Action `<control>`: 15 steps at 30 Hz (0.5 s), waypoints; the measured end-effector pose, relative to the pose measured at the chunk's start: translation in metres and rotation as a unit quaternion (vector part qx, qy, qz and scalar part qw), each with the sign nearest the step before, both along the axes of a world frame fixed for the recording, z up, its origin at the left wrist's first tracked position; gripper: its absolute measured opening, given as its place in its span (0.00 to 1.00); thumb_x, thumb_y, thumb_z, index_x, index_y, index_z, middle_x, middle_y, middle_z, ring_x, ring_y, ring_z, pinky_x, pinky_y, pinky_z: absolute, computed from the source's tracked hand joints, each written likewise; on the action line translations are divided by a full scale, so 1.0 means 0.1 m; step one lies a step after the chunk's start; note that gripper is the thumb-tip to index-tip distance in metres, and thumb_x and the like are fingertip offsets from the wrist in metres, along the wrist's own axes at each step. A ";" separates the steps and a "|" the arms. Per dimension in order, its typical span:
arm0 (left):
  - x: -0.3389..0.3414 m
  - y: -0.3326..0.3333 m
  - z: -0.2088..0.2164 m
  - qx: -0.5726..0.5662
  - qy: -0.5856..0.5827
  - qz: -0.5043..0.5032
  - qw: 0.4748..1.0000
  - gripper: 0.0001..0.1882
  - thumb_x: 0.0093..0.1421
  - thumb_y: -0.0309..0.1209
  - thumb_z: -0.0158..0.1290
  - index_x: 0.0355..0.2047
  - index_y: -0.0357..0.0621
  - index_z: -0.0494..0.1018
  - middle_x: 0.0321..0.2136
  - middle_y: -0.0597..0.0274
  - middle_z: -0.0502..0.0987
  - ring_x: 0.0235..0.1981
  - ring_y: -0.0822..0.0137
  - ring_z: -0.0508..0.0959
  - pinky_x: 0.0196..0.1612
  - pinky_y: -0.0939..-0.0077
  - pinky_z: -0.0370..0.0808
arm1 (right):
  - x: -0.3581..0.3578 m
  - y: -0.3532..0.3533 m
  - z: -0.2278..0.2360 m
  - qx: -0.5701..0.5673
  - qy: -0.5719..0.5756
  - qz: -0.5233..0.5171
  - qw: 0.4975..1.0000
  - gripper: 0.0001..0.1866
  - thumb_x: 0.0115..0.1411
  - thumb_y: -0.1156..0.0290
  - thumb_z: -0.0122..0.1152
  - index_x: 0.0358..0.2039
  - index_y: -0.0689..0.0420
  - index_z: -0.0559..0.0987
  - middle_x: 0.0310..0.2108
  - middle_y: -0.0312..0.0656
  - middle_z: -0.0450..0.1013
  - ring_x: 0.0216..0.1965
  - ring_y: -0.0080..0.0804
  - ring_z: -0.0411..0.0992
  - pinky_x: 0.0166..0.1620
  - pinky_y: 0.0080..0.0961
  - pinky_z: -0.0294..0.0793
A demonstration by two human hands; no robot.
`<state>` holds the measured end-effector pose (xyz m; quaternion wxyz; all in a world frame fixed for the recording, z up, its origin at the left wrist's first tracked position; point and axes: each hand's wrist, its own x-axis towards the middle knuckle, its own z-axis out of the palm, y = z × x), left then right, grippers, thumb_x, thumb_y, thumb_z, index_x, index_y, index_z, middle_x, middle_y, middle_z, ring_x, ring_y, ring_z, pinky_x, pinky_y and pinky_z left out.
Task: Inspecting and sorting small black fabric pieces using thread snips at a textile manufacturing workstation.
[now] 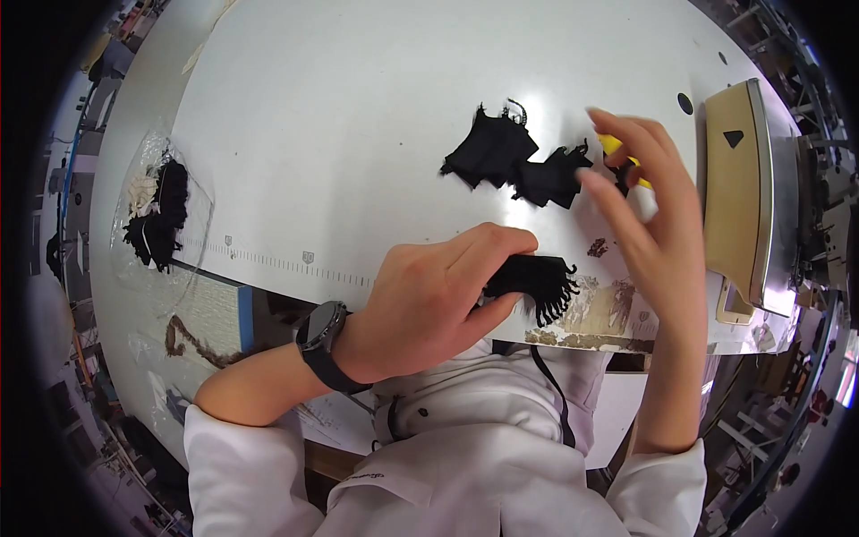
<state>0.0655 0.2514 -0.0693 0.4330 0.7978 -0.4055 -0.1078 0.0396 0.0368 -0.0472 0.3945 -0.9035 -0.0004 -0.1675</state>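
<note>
My left hand [438, 295], with a dark watch [320, 327] on its wrist, pinches a small black fabric piece [537, 279] at the table's near edge. Curly black threads hang from that piece's right end. To the right, my right hand [653, 197] is raised over the table with thumb and fingers spread. A yellow and black object [610, 144] shows behind its fingers, mostly hidden, so its kind is unclear. Just left of those fingertips lie more black fabric pieces [492, 148] with frayed edges, one overlapping another [550, 176].
A clear plastic bag [148, 219] with black fringed pieces and some cream material lies at the far left. A beige and metal machine part [747, 192] stands along the right side. Ruler marks and a worn brown patch [586, 309] run along the white table's [340, 116] near edge.
</note>
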 end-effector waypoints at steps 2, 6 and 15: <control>0.00 0.01 -0.03 -0.013 -0.020 -0.006 1.000 0.18 0.48 0.20 0.63 0.40 0.42 0.76 0.36 0.61 0.79 0.28 0.66 0.80 0.28 0.77 0.76 | 0.09 0.03 0.04 0.003 0.050 0.003 0.999 0.16 0.54 0.74 0.66 0.43 0.65 0.77 0.34 0.43 0.72 0.34 0.35 0.70 0.38 0.27 0.70; -0.01 0.01 -0.13 -0.060 -0.054 -0.014 0.997 0.18 0.47 0.21 0.63 0.40 0.44 0.78 0.38 0.63 0.77 0.22 0.70 0.75 0.23 0.79 0.70 | 0.06 0.03 0.04 0.021 0.169 0.054 0.984 0.11 0.52 0.78 0.66 0.35 0.66 0.76 0.30 0.41 0.71 0.30 0.31 0.70 0.34 0.24 0.70; 0.00 0.05 -0.05 -0.033 -0.057 0.021 0.998 0.19 0.44 0.22 0.64 0.39 0.50 0.81 0.51 0.62 0.68 0.16 0.78 0.57 0.19 0.82 0.58 | -0.28 0.22 -0.08 0.093 0.055 0.027 0.994 0.09 0.51 0.85 0.61 0.33 0.63 0.74 0.30 0.40 0.72 0.32 0.29 0.73 0.40 0.22 0.73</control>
